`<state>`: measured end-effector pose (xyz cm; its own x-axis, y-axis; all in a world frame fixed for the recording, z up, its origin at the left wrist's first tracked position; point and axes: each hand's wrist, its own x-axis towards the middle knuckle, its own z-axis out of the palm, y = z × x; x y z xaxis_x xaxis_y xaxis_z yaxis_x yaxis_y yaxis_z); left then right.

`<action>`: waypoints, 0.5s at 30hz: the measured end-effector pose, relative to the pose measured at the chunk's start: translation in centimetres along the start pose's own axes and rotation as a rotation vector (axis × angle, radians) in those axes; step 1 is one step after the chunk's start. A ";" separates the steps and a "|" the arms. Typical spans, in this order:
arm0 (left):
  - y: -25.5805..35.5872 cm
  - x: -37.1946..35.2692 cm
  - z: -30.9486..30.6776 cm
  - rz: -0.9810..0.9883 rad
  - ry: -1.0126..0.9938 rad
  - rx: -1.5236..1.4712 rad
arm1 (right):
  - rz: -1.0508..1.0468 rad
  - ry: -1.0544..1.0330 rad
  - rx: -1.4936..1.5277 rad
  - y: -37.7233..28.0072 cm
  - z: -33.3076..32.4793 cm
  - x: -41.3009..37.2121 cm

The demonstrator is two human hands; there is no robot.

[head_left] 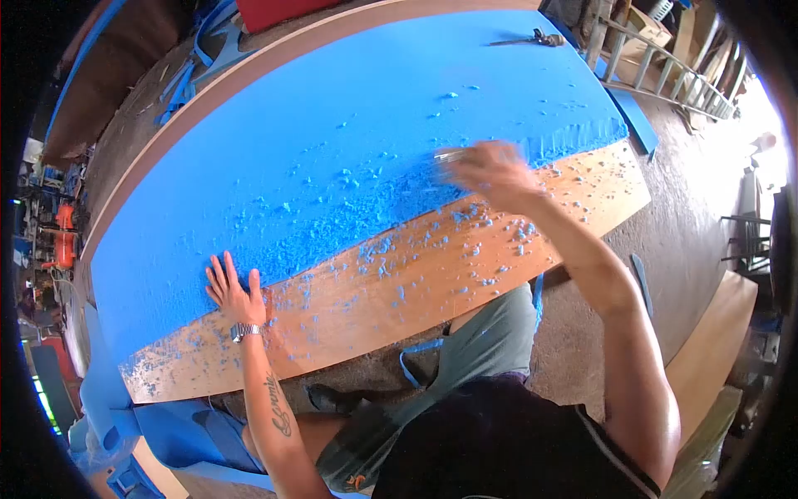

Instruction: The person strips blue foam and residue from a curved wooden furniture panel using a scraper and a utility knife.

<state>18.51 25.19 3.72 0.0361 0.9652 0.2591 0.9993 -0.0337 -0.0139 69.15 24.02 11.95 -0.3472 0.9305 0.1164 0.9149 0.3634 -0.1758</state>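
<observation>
My left hand [235, 291] lies flat with its fingers spread, at the border between a blue foam sheet [274, 150] and the bare wooden board [332, 341] under it. Over the sheet's near edge, my right hand [496, 176] is smeared by motion. Its fingers are closed around an object with a shiny metallic edge [450, 155], whose kind I cannot make out. Blue crumbs [349, 224] are scattered over the rough strip of foam and the wood. To the right of that hand, the foam edge [582, 137] looks ragged.
A dark tool with a thin pointed end [544, 38] lies at the sheet's far right. Beyond it stands a ladder [648, 66] beside boxes. Blue offcuts [195, 62] lie behind the board on the left. A wooden panel [715, 333] is at the right.
</observation>
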 end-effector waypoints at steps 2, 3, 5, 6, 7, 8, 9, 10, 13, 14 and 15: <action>0.3 0.5 -0.1 0.004 0.011 0.020 | 0.064 0.270 -0.188 2.7 1.0 -2.5; 0.2 0.3 -0.1 0.005 0.014 0.020 | 0.130 0.303 -0.208 2.5 1.4 -3.1; 0.1 0.5 0.2 0.022 0.029 0.006 | -0.034 0.156 0.121 -1.0 5.3 0.0; 0.0 0.5 0.3 0.023 0.030 0.004 | -0.133 0.133 0.189 -3.8 6.9 1.9; -0.3 0.3 0.4 0.023 0.032 0.000 | -0.007 0.091 0.193 -8.4 8.8 3.2; -0.3 0.5 0.7 0.016 0.033 0.000 | -0.059 0.016 0.121 -8.2 7.9 3.4; -0.1 0.8 0.7 0.023 0.036 -0.004 | -0.113 -0.066 0.061 -8.4 6.4 3.4; -0.4 0.7 0.8 0.021 0.033 -0.004 | -0.174 -0.154 0.006 -8.4 5.6 3.3; -0.8 -0.1 1.0 0.014 0.027 0.016 | -0.160 -0.057 0.066 3.4 4.5 -2.0; -0.8 0.1 1.0 0.019 0.033 0.023 | -0.107 0.048 -0.069 5.2 3.3 -4.0; -0.7 0.5 1.1 0.019 0.046 0.026 | -0.041 0.145 -0.199 6.8 1.9 -6.0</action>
<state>17.83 25.94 2.74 0.0559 0.9513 0.3030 0.9980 -0.0446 -0.0441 77.07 21.03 8.22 -0.3648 0.8938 0.2609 0.9282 0.3712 0.0264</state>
